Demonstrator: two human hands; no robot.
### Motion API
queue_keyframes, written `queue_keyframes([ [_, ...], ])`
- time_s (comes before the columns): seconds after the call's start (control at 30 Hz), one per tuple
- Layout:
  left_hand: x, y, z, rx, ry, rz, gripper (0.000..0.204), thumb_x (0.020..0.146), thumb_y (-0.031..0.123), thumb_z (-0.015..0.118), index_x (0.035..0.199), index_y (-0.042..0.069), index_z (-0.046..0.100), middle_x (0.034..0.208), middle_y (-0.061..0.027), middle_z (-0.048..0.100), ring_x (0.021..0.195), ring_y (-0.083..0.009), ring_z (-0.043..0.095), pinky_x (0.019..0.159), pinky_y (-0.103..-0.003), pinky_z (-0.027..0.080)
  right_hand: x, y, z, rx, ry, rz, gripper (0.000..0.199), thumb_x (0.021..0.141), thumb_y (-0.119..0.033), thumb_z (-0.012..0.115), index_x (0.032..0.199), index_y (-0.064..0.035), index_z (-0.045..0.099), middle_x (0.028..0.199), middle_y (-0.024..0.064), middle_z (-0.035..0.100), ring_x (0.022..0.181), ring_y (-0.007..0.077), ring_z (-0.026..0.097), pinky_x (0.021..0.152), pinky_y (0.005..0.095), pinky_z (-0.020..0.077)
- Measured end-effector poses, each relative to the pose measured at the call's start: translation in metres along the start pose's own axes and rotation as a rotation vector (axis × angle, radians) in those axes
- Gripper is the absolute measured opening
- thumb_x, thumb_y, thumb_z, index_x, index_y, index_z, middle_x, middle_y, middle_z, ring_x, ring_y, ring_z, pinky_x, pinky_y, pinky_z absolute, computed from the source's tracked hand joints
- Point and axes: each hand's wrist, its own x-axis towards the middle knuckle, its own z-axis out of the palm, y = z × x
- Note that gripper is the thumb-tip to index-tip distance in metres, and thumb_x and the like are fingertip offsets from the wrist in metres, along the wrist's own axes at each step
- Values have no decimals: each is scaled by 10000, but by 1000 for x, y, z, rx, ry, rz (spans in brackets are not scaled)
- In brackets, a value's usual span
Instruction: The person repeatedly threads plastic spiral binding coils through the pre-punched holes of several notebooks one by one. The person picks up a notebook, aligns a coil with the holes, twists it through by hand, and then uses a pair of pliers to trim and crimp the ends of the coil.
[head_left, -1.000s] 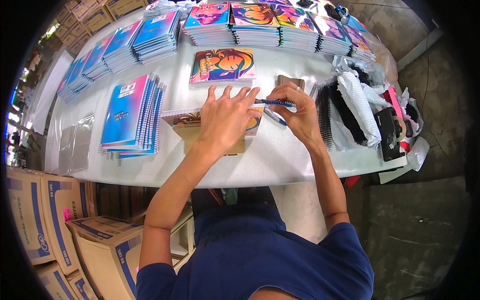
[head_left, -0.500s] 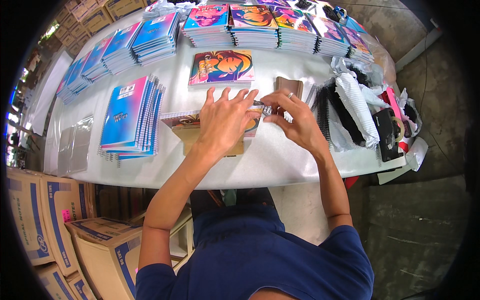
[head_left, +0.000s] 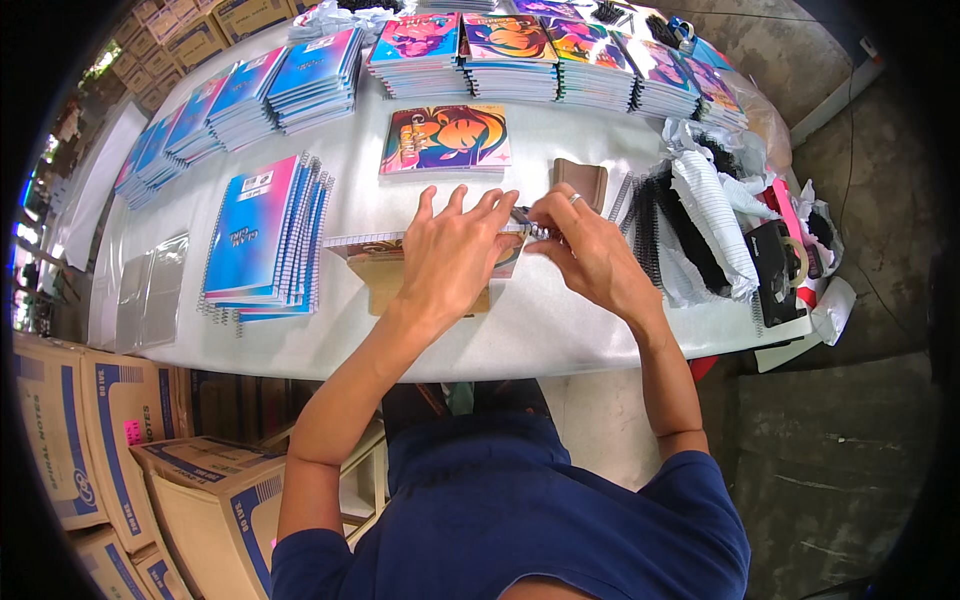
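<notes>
A notebook [head_left: 362,246] with an illustrated cover stands tilted in front of me, its punched edge up, against a tan brown support [head_left: 378,285]. My left hand [head_left: 450,258] grips it, fingers reaching over the top edge and thumb toward the right end. At that right corner, my right hand [head_left: 592,245] pinches a dark spiral binding coil [head_left: 532,229]; its fingers partly hide the coil. Just beyond lies a small stack of unbound notebooks [head_left: 445,140] with the same cover art. A brown block [head_left: 579,184] rests beyond my right hand.
Left of my hands is a pile of blue-pink spiral notebooks [head_left: 250,235], beside a clear plastic sheet [head_left: 152,290]. Notebook stacks [head_left: 510,75] line the table's far side. Black coils [head_left: 648,225], white wrapping [head_left: 712,215] and a tape dispenser [head_left: 775,265] lie right. Cartons [head_left: 215,490] stand lower left.
My right hand has shifted slightly down and right, still pinching at the notebook's right corner. The notebook's cover has tipped, showing less of its face. My left hand has barely moved.
</notes>
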Motion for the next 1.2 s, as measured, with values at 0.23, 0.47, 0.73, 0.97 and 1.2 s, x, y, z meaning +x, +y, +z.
queue_keyframes([
  [0.23,-2,9,-13,-62,-71,98,585,835,338,646,1377,207,468,1245,-62,609,1130,-342,580,893,-459,485,7,17,-17,580,-350,244,109,849,9,581,957,23,587,839,106,633,763,225,648,634,349,502],
  [0.47,7,5,-1,1,-8,181,569,840,444,597,1368,273,470,1054,-68,683,904,-315,672,660,-416,565,17,184,2,-372,-202,14,494,591,-139,840,1046,-72,661,1100,112,621,1007,289,594,921,393,454],
  [0.73,2,-6,-11,-4,4,-19,867,737,497,682,1474,275,282,1037,-137,665,876,-318,658,793,-426,545,55,120,-41,513,-496,129,545,858,-457,622,1138,9,651,1097,139,665,1017,228,610,936,350,433],
  [0.97,0,-16,0,-6,167,12,983,696,523,700,1499,232,213,1033,-153,658,889,-326,656,908,-435,503,45,98,-24,856,-572,-8,451,865,-373,638,1122,-3,673,1137,146,658,1066,248,585,966,360,415],
  [1.2,0,-19,-1,-56,151,-45,1011,662,538,713,1494,233,227,1079,-147,656,935,-321,653,960,-459,465,49,93,-7,879,-502,-2,420,879,-336,636,1121,4,671,1063,152,682,955,222,622,870,338,466],
])
